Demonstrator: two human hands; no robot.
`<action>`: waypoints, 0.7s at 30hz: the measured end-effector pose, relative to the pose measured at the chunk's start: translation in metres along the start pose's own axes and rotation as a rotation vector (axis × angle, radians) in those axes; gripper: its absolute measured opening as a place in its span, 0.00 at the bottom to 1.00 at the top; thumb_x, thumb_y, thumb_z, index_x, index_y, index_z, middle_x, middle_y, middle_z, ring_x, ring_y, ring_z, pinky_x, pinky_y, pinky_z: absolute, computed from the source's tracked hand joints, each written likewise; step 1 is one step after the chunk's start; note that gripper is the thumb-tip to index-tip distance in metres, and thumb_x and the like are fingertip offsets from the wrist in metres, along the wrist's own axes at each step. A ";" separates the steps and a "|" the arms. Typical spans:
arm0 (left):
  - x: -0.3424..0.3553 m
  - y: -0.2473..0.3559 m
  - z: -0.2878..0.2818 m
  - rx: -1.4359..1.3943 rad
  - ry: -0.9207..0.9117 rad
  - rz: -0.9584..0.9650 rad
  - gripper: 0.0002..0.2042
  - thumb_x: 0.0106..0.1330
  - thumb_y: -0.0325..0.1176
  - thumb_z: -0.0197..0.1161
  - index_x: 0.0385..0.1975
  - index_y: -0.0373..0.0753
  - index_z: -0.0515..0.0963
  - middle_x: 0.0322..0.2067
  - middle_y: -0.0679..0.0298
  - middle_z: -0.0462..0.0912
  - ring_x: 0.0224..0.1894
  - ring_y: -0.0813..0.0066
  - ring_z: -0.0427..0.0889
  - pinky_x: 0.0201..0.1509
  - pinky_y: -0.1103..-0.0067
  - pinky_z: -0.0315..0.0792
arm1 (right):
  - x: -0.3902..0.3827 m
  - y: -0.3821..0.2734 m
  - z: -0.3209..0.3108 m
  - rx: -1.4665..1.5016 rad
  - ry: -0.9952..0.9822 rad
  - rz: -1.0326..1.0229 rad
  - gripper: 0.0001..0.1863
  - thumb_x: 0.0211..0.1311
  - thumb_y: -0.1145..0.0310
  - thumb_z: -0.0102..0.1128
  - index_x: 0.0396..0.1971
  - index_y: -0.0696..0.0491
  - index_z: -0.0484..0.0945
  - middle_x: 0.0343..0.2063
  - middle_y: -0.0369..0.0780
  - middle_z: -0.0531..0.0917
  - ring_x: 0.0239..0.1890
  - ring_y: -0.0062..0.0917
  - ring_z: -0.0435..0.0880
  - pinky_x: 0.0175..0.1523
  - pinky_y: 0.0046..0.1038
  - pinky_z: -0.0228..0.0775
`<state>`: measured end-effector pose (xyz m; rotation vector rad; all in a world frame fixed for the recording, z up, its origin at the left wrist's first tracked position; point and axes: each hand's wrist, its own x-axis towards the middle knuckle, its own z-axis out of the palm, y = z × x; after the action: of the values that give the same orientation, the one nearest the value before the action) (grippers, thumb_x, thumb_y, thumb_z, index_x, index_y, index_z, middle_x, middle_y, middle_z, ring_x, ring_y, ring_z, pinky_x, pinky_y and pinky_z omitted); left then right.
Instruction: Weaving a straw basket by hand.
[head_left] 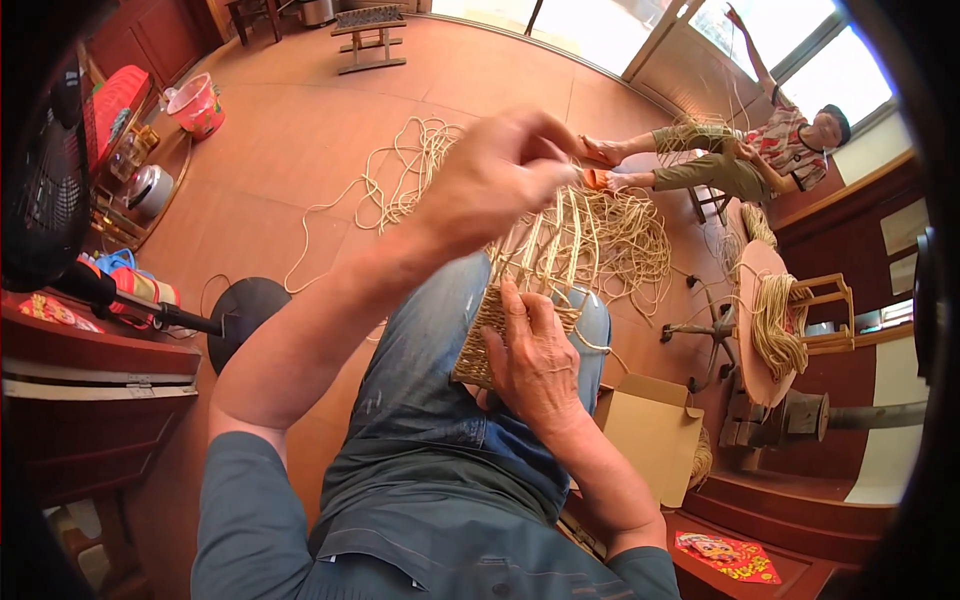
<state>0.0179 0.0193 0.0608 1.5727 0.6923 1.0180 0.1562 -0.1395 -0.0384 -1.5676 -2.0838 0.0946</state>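
A woven piece of straw-coloured cord [472, 362] rests across my lap, and long loose warp cords [572, 238] run from its far end. My right hand [540, 365] grips it from above, its fingers lying along the weave near the loose cords and its thumb on the left side. My left hand [495, 175] is raised above the cords, its thumb and fingers curled toward each other. Motion blurs those fingertips, so I cannot make out what lies between them.
Heaps of loose cord [640, 245] lie on the floor ahead. Another person [770, 150] sits at the far right, one arm raised, handling cord. An open cardboard box [648, 430] stands by my right leg. A fan [50, 200] and a red bucket [195, 107] are at the left.
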 end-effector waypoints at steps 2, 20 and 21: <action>0.002 -0.002 0.020 0.149 -0.083 0.110 0.09 0.74 0.26 0.66 0.50 0.30 0.81 0.36 0.61 0.88 0.38 0.77 0.86 0.44 0.78 0.82 | 0.001 -0.001 -0.002 -0.002 -0.029 0.010 0.32 0.67 0.67 0.70 0.70 0.58 0.73 0.51 0.48 0.79 0.52 0.45 0.84 0.54 0.40 0.81; -0.102 -0.117 -0.005 -0.451 0.120 -0.215 0.15 0.79 0.29 0.60 0.61 0.37 0.76 0.45 0.65 0.88 0.49 0.81 0.84 0.56 0.78 0.77 | 0.027 -0.001 -0.020 -0.050 -0.149 0.080 0.19 0.68 0.65 0.72 0.56 0.50 0.80 0.39 0.44 0.81 0.41 0.44 0.85 0.46 0.42 0.77; -0.107 -0.123 -0.002 -0.499 0.081 -0.218 0.20 0.77 0.26 0.59 0.67 0.37 0.72 0.47 0.63 0.88 0.54 0.79 0.83 0.63 0.76 0.74 | 0.027 -0.002 -0.021 -0.059 -0.147 0.080 0.19 0.68 0.65 0.71 0.56 0.50 0.80 0.39 0.44 0.80 0.41 0.44 0.85 0.45 0.43 0.77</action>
<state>-0.0232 -0.0407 -0.0848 1.0066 0.5923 0.9999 0.1584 -0.1206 -0.0101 -1.7267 -2.1527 0.1830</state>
